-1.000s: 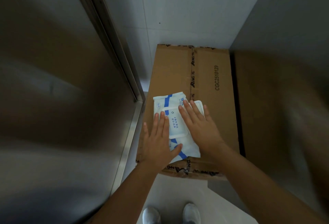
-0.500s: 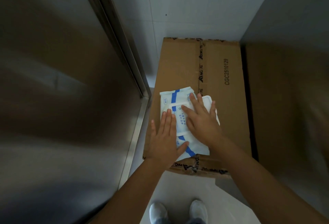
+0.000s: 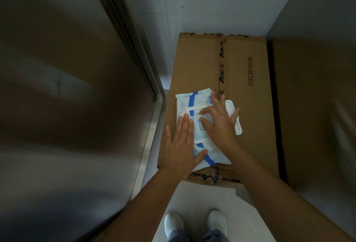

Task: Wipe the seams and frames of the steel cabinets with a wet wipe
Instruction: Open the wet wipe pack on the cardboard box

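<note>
A white wet wipe pack point(image 3: 192, 97) with blue stripes lies on a cardboard box point(image 3: 246, 64). Its white plastic lid flap point(image 3: 236, 124) sticks out to the right. My left hand point(image 3: 181, 145) presses flat on the pack's left side, fingers straight. My right hand point(image 3: 219, 124) rests over the lid with fingers spread. Its index finger and thumb bend toward the lid's middle, and I see nothing held between them. A steel cabinet point(image 3: 77, 107) fills the left, its frame edge point(image 3: 149, 145) running just beside the box. A second steel cabinet point(image 3: 317, 116) stands at the right.
The box sits in a narrow gap between the two cabinets, against a white tiled wall point(image 3: 212, 1). White floor and my two white shoes point(image 3: 194, 224) show below the box's near edge.
My right hand's fingers have spread out, and the index finger and thumb have curled in toward the lid. My left hand stays flat on the pack. The camera has shifted slightly.
</note>
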Tool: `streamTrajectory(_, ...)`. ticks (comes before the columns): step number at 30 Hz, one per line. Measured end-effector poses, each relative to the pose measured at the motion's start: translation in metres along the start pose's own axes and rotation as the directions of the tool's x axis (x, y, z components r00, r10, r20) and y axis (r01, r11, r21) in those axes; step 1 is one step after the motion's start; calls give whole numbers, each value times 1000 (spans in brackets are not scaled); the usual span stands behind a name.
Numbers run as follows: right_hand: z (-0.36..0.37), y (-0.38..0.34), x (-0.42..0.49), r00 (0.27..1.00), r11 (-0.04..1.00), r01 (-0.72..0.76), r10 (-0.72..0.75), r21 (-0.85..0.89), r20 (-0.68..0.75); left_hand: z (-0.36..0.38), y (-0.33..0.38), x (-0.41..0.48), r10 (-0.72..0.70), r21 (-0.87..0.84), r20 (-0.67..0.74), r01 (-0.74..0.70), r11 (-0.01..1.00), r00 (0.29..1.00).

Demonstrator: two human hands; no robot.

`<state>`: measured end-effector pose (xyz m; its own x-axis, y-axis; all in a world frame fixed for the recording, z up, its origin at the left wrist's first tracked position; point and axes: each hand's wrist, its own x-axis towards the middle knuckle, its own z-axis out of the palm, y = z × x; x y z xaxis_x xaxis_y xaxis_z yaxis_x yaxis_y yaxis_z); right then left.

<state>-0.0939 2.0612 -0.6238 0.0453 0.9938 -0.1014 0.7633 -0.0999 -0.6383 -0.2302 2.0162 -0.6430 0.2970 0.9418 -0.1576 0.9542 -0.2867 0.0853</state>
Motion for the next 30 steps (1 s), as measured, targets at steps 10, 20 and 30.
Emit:
streamTrajectory(10,4,-6,3,995,984,-45,60,174,-84,-3,2,1,-16,-71,42,19,997,999)
streamTrajectory(20,-20,6,-22,991,982,119,-126,147,40,-18,7,-1,-34,-86,144,47,995,989)
streamTrajectory(30,-33,22,-48,965,975,218,-222,39,138,-31,16,0,-114,-159,198,147,976,974)
